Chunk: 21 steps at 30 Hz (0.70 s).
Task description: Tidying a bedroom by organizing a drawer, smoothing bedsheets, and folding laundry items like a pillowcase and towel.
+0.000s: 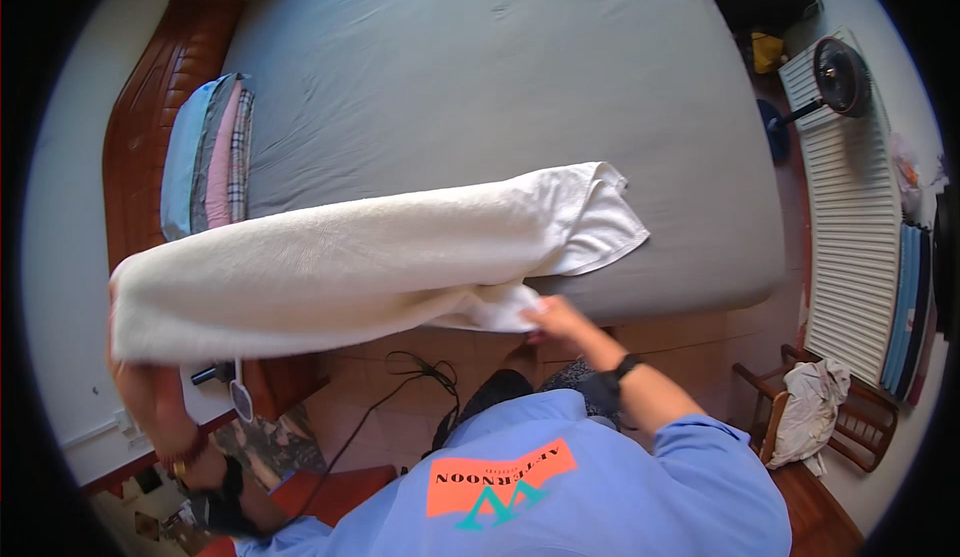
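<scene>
A long white towel (350, 267) stretches between my two hands along the near side of the bed (480, 67). Its far right end lies loosely folded on the grey sheet. My left hand (140, 382) holds the raised left end; most of its fingers are hidden by the cloth. Near the bed's front edge, my right hand (550, 319) is closed on a bunched lower corner of the towel. The towel's front edge hangs over the side of the bed.
Pillows (208, 157) stand stacked against the brown headboard (165, 87). A black cable (375, 422) runs over the tiled floor. On the right are a fan (840, 77), a white slatted panel (850, 197) and a wooden chair (868, 427) draped with cloth.
</scene>
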### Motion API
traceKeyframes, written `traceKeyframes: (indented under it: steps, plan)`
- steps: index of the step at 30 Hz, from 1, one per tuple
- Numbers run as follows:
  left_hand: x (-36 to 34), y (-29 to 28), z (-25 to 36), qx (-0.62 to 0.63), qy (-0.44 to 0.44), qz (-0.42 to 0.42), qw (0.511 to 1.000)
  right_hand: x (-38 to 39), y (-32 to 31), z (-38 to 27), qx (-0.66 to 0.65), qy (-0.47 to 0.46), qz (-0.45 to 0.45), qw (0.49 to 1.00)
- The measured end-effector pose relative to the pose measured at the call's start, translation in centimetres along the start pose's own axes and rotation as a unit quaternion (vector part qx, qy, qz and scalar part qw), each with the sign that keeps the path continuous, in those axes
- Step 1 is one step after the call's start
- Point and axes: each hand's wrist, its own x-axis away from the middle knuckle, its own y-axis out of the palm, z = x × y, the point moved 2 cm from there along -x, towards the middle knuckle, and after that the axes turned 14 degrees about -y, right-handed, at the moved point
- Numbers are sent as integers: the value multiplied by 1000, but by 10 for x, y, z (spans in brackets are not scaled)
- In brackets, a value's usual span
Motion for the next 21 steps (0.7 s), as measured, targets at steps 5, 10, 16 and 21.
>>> traceKeyframes:
  steps: [5,10,16,21]
  plan:
    - [-190,-10,-81,46,-132,-55,989,59,-220,-183,168,-219,340,899]
    - [-305,46,-31,18,9,-107,994,157,-247,-464,195,-389,401,806]
    - [-285,74,106,69,107,-93,987,298,-151,-593,247,-589,400,658]
    - [-264,64,125,1,116,-81,990,370,-192,-607,181,-663,439,578]
